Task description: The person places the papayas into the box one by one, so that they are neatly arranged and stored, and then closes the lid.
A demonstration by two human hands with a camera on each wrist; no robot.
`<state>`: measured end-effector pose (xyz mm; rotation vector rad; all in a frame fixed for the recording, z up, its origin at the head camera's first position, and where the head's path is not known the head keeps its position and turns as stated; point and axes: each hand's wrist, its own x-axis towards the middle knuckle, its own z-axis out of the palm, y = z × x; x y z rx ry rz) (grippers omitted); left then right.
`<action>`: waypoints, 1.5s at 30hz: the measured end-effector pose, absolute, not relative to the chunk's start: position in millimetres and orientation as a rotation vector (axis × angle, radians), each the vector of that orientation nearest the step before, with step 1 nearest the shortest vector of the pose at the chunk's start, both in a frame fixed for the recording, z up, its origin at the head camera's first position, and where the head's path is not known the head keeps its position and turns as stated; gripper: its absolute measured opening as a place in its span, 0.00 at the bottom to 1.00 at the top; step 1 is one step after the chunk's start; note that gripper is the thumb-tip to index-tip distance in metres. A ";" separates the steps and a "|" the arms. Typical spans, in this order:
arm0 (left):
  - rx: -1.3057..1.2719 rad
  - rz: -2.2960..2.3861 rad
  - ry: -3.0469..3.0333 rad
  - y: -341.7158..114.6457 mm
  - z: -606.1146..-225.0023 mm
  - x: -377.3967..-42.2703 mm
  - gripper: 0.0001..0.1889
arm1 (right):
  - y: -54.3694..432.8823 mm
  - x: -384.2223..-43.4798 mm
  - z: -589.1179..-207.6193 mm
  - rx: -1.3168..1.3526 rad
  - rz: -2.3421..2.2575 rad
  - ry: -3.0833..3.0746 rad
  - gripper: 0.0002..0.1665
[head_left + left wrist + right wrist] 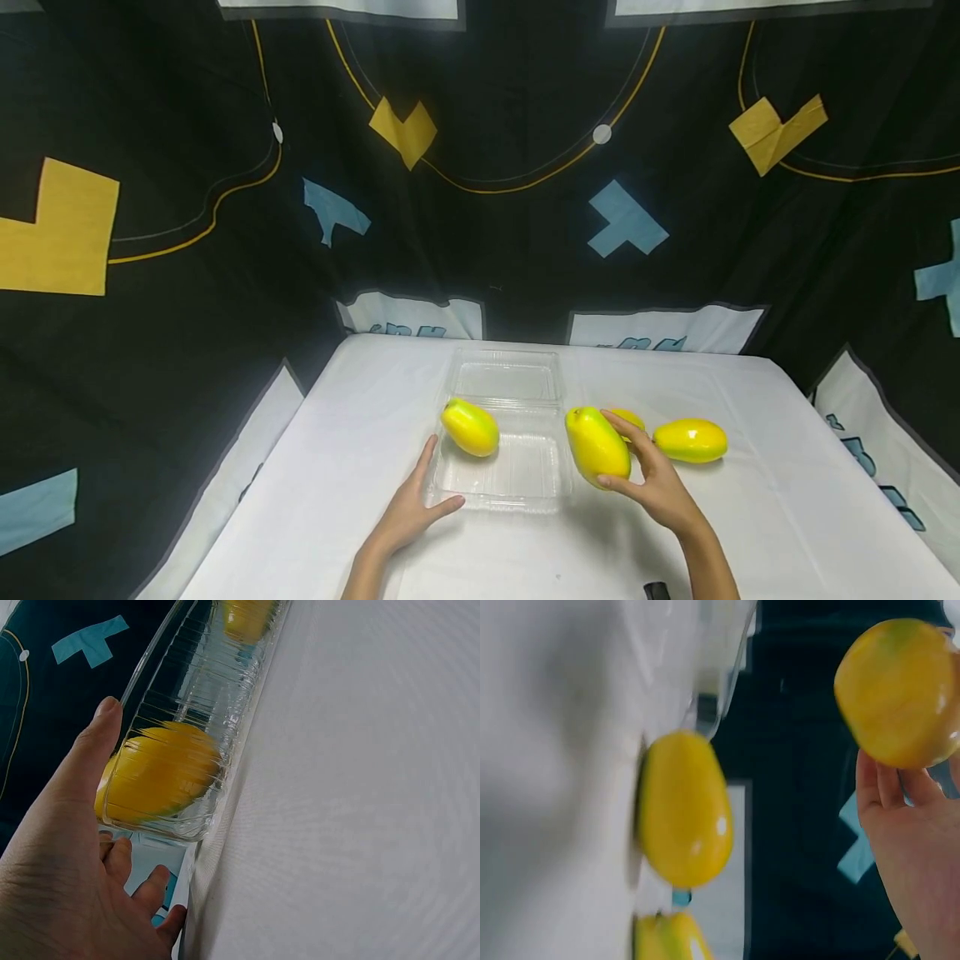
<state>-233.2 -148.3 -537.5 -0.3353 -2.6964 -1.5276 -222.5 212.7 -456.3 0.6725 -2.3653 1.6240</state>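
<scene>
My right hand (660,487) grips a yellow-green papaya (597,446) between thumb and fingers, raised over the right side of a clear plastic clamshell box (498,504). In the right wrist view this papaya (896,694) is well above the white tabletop. The box lies with its lid folded back. Inside its left part sits another papaya (470,427), seen through the ribbed wall in the left wrist view. Beside the box's near left corner is my left hand (408,512), thumb and fingers spread, holding nothing.
Two more papayas lie right of the box: one (690,440) in plain sight, the other (628,423) partly behind my right hand. A small black object (656,591) shows at the bottom edge. Black cloth (525,250) with taped shapes hangs behind the white table (750,517).
</scene>
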 end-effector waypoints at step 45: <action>-0.332 -1.508 -2.711 -150.1 -539.8 -233.6 0.54 | 74.4 -274.2 -497.1 1.167 1.261 -2.641 0.42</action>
